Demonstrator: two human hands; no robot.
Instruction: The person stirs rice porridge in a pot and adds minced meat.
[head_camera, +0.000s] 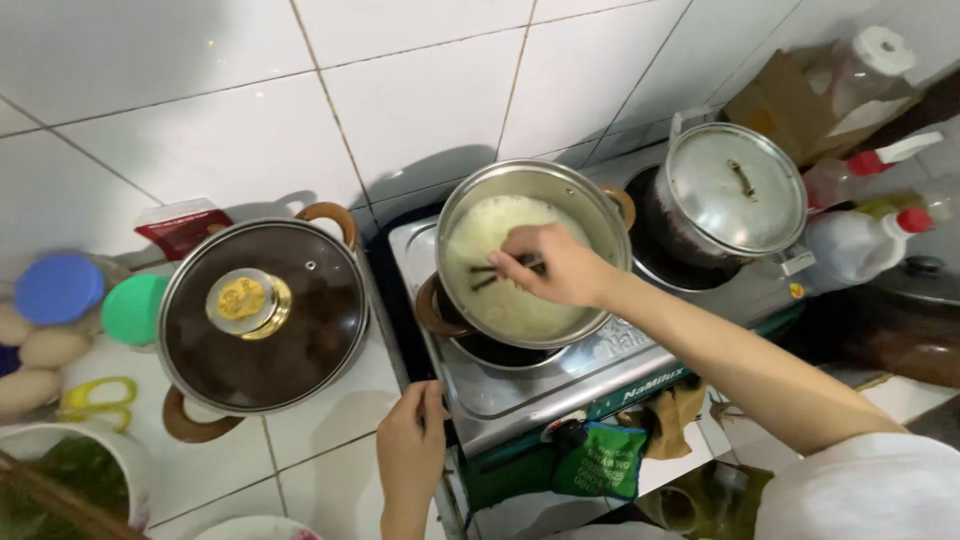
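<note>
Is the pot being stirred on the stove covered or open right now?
Open. The steel pot has no lid; pale liquid shows inside, and the right hand holds chopsticks in it.

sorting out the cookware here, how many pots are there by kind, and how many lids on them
Open steel pot with pale liquid, under the right hand: 1
Pot with glass lid: 1
Pot with steel lid: 1
Lids on pots: 2
Total pots: 3

White tiled wall, tiled counter
</note>
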